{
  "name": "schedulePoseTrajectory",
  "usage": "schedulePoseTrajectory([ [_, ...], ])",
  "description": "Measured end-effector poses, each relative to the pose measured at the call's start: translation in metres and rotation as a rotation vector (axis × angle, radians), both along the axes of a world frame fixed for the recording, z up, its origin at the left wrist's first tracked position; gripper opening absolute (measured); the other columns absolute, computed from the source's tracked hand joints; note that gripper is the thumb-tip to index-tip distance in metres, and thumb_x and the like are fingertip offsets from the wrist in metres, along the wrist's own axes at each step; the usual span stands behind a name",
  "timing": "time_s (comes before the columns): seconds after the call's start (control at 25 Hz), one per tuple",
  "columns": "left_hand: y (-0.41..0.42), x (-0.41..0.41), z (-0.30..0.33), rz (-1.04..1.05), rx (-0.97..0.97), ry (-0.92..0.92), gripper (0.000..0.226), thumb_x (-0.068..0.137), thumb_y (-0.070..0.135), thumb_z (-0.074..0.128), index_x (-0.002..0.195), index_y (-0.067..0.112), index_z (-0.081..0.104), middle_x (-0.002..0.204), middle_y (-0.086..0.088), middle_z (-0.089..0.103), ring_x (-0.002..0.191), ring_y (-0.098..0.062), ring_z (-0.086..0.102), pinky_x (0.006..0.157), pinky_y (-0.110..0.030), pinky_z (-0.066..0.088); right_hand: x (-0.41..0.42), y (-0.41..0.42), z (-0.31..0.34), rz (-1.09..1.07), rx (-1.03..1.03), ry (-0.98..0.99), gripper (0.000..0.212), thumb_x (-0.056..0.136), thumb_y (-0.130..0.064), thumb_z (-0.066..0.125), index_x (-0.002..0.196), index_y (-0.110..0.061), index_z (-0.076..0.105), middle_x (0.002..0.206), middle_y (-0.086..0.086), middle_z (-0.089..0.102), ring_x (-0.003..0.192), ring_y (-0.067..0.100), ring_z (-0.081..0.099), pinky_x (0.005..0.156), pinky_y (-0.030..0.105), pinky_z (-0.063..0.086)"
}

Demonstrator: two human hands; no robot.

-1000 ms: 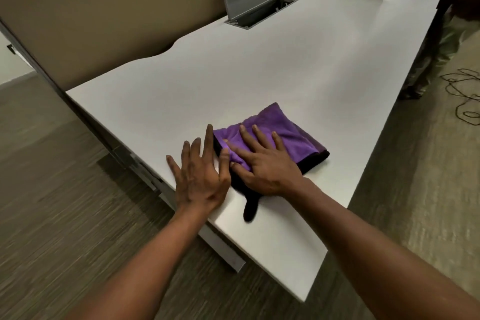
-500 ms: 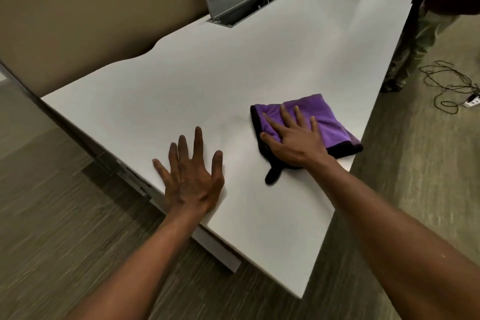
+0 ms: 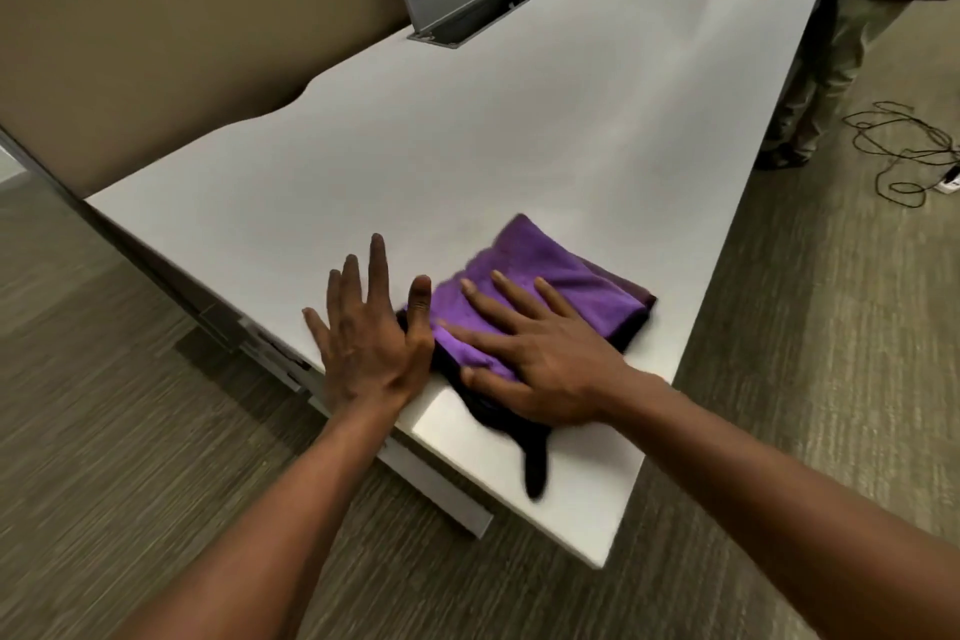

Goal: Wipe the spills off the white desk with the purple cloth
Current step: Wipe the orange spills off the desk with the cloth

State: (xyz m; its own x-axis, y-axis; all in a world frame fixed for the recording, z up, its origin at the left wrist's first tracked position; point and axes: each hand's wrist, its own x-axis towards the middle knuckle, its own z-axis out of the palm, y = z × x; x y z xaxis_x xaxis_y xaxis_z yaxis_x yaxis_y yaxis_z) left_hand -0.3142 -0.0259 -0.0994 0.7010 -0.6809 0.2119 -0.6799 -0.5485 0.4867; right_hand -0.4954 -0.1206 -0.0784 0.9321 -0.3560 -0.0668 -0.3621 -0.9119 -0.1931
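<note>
A folded purple cloth [image 3: 561, 270] with a dark underside lies on the white desk [image 3: 467, 135] near its front corner. My right hand [image 3: 540, 353] presses flat on the cloth, fingers spread. My left hand [image 3: 371, 333] rests flat on the bare desk just left of the cloth, its thumb touching the cloth's edge. A dark flap of the cloth [image 3: 535, 468] trails toward the desk's front edge. I see no distinct spill on the desk.
An open grey cable hatch [image 3: 467, 0] sits at the back of the desk beside a tan partition [image 3: 208, 31]. Another person [image 3: 857, 31] stands at the desk's far right side. A black cable [image 3: 904, 146] lies on the carpet to the right.
My right hand has slid the cloth back to the left, up against my left hand, which stayed flat on the desk.
</note>
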Motion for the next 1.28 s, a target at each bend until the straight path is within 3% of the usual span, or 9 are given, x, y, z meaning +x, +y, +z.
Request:
schedulePoseTrajectory([
  [0.16,0.0,-0.001,0.0,-0.018,0.064,-0.012,0.083,0.091,0.08,0.009,0.163,0.039,0.008,0.17,-0.008,0.021,0.158,-0.025,0.014,0.125,-0.06,-0.003,-0.089,0.019,0.011,-0.004,0.085,0.075,0.055,0.099,-0.073,0.019,0.146,-0.07,-0.009,0.163,-0.026,-0.026,0.15,0.004,-0.033,0.122,0.042,-0.023],
  [0.32,-0.001,0.0,0.001,-0.014,0.141,-0.026,0.083,0.091,0.08,0.007,0.163,0.039,0.006,0.172,-0.006,0.014,0.159,-0.024,0.009,0.124,-0.061,-0.006,-0.053,-0.041,0.008,-0.181,-0.009,0.135,0.059,0.08,-0.088,-0.005,0.137,-0.076,-0.016,0.164,-0.024,-0.025,0.153,0.009,-0.028,0.123,0.053,-0.018],
  [0.44,-0.005,0.004,0.001,-0.027,0.124,-0.029,0.082,0.092,0.079,0.009,0.163,0.038,0.009,0.172,-0.006,0.013,0.159,-0.024,0.008,0.124,-0.063,-0.006,-0.001,-0.075,0.002,-0.34,-0.045,0.104,0.059,0.09,-0.082,0.005,0.145,-0.068,-0.012,0.169,-0.014,-0.018,0.156,0.019,-0.019,0.123,0.061,-0.011],
  [0.6,0.001,0.003,-0.001,-0.013,0.027,-0.014,0.085,0.09,0.079,0.013,0.162,0.035,0.02,0.169,-0.007,0.023,0.157,-0.025,0.016,0.124,-0.064,-0.001,0.023,-0.028,-0.002,-0.253,-0.013,0.095,0.06,0.099,-0.071,0.014,0.152,-0.057,-0.011,0.169,-0.009,-0.021,0.156,0.023,-0.021,0.122,0.06,-0.013],
  [0.84,-0.001,0.002,0.009,-0.027,0.017,0.008,0.091,0.086,0.085,0.013,0.163,0.035,0.018,0.169,-0.009,0.023,0.157,-0.025,0.018,0.124,-0.064,-0.003,-0.055,0.066,0.007,-0.057,0.031,0.02,0.06,0.097,-0.073,0.007,0.151,-0.06,-0.016,0.165,-0.018,-0.027,0.151,0.01,-0.033,0.122,0.05,-0.021],
  [1.0,-0.001,0.008,0.009,-0.059,0.019,-0.028,0.09,0.089,0.085,0.018,0.163,0.033,0.018,0.169,-0.01,0.022,0.157,-0.028,0.017,0.121,-0.069,-0.003,-0.064,0.027,0.004,-0.208,0.048,0.044,0.06,0.089,-0.079,0.006,0.145,-0.069,-0.014,0.165,-0.022,-0.022,0.154,0.01,-0.024,0.124,0.049,-0.017],
  [1.12,0.003,0.009,0.005,-0.047,-0.037,-0.01,0.089,0.09,0.083,0.019,0.162,0.03,0.024,0.167,-0.011,0.027,0.156,-0.028,0.02,0.121,-0.07,0.001,-0.038,0.034,-0.004,-0.372,0.003,0.053,0.063,0.095,-0.075,0.011,0.153,-0.06,-0.009,0.169,-0.012,-0.018,0.157,0.02,-0.019,0.124,0.057,-0.013],
  [1.28,0.004,0.006,0.001,-0.024,-0.118,-0.007,0.088,0.092,0.081,0.019,0.159,0.026,0.032,0.163,-0.013,0.035,0.154,-0.027,0.027,0.121,-0.069,0.004,-0.039,0.088,-0.007,-0.28,-0.027,-0.011,0.063,0.101,-0.068,0.019,0.157,-0.053,-0.005,0.171,-0.007,-0.012,0.157,0.024,-0.015,0.124,0.061,-0.008],
])
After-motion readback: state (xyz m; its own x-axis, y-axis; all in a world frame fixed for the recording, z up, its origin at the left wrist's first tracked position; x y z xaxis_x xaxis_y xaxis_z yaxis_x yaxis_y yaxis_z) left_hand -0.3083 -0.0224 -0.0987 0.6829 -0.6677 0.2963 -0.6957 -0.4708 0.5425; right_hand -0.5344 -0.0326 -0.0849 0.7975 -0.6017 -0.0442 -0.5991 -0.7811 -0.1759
